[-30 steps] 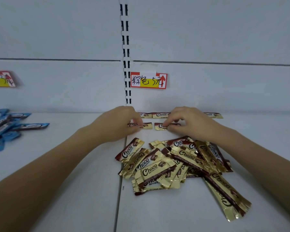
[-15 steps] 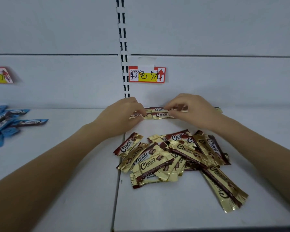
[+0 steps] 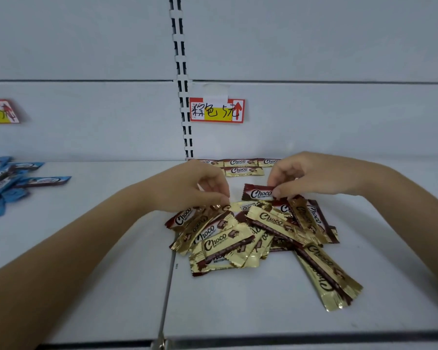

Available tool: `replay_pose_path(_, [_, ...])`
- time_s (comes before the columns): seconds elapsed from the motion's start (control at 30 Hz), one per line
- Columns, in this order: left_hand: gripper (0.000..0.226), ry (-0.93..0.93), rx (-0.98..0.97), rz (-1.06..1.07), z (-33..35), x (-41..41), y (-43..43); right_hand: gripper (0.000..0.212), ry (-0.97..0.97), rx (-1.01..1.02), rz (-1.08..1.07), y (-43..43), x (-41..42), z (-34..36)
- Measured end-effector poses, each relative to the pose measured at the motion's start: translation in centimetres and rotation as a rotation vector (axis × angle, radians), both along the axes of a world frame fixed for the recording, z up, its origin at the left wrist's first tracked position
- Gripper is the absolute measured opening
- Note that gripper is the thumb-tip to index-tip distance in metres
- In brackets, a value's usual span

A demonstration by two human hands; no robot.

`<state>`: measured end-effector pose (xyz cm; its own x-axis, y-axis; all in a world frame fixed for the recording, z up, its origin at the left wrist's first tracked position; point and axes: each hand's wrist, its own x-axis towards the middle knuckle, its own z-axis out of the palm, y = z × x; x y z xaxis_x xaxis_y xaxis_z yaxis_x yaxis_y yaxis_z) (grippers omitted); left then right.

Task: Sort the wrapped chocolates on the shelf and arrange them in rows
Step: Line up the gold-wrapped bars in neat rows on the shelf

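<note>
Pinching a brown chocolate (image 3: 258,193), right hand (image 3: 306,174) (pile's far edge).

White shelf (image 3: 263,306); gold chocolates (image 3: 238,238); blue packets (image 3: 8,183).

A slotted black-and-white upright (image 3: 182,79) runs down the pale back wall, with a red-bordered price tag (image 3: 216,110) (handwritten characters, a yellow patch, a red arrow) just right of it and a second, partly cropped tag (image 3: 1,111) far to its left.
</note>
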<state>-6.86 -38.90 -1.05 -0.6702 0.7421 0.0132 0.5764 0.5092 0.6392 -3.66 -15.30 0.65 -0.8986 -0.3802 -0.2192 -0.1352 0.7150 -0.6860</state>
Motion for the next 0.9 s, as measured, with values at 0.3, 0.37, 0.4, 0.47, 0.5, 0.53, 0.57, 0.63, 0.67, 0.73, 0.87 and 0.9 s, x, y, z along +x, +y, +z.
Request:
replay_pose_path(0.3, [0.003, -0.207, 0.393, 0.242, 0.8, -0.3, -0.5, 0.01, 0.018, -0.295, -0.209, 0.1, -0.3, 0.2])
replay_pose_path(0.37, [0.015, -0.246, 0.442, 0.237, 0.8, -0.2, -0.5, 0.011, 0.022, -0.325, -0.228, 0.2, -0.4, 0.4])
replay_pose_path(0.4, [0.02, -0.261, 0.453, 0.226, 0.8, -0.2, -0.5, 0.012, 0.029, -0.333, -0.239, 0.3, -0.4, 0.4])
replay_pose_path(0.47, [0.025, -0.273, 0.457, 0.225, 0.8, -0.2, -0.5, 0.012, 0.045, -0.344, -0.265, 0.6, -0.5, 0.5])
replay_pose_path(0.5, [0.024, -0.274, 0.454, 0.239, 0.8, -0.2, -0.5, 0.013, 0.052, -0.355, -0.282, 0.8, -0.6, 0.5])
replay_pose_path(0.53, [0.02, -0.273, 0.455, 0.251, 0.7, -0.3, -0.4, 0.013, 0.055, -0.371, -0.3, 0.9, -0.6, 0.5])
replay_pose_path(0.57, [0.014, -0.277, 0.458, 0.266, 0.7, -0.2, -0.3, 0.013, 0.054, -0.388, -0.316, 1.0, -0.7, 0.5])
replay_pose_path(0.63, [0.007, -0.306, 0.474, 0.282, 0.8, -0.1, -0.3, 0.013, 0.041, -0.411, -0.341, 1.2, -0.9, 0.4])
replay_pose_path(0.67, [0.011, -0.325, 0.485, 0.28, 0.8, -0.1, -0.4, 0.013, 0.034, -0.414, -0.348, 1.2, -0.9, 0.3])
replay_pose_path(0.73, [0.017, -0.321, 0.484, 0.254, 0.7, -0.1, -0.5, 0.012, 0.027, -0.406, -0.349, 1.2, -1.0, 0.2])
replay_pose_path(0.87, [0.018, -0.153, 0.366, 0.207, 0.6, -0.1, -0.5, 0.012, 0.025, -0.393, -0.337, 1.1, -1.1, 0.0])
replay_pose_path(0.9, [0.017, -0.147, 0.346, 0.206, 0.6, 0.0, -0.5, 0.012, 0.023, -0.393, -0.333, 1.1, -1.1, 0.0])
